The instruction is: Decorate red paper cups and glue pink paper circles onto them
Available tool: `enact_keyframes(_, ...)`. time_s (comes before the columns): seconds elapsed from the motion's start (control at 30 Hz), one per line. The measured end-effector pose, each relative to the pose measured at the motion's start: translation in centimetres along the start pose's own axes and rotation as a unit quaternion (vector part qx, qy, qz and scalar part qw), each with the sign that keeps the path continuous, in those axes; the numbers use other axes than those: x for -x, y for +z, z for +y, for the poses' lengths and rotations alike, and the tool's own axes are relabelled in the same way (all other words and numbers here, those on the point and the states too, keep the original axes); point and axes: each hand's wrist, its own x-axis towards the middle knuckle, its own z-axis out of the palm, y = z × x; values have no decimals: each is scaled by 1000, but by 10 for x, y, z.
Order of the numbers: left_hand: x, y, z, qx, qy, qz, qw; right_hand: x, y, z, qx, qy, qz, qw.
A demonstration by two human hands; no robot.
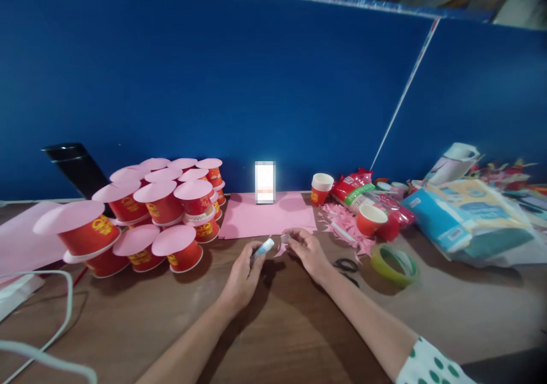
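Observation:
My left hand is closed round a light-blue and white glue stick, its white end pointing up and to the right. A short gap away, my right hand pinches a small whitish cap between thumb and fingers. A narrow pink paper strip hangs just below those fingertips; whether they grip it too is unclear. Behind both hands, pink paper sheets lie flat on the brown table.
Left are stacked red paper cups topped with pink discs. Right are black scissors, yellowish tape, pink scraps, an upright cup and nested cups. A bright pixelated object stands behind; a white cable curves front left.

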Motion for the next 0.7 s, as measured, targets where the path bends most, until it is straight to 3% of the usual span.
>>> enact_keyframes(0.43, -1, -2, 6, -13, -6, -23, 1000, 6, 4, -8, 62, -47, -20, 997)
enact_keyframes(0.7, -1, -2, 7, -22, 10, -21, 999, 8, 6, -4, 40, -48, -73, 995)
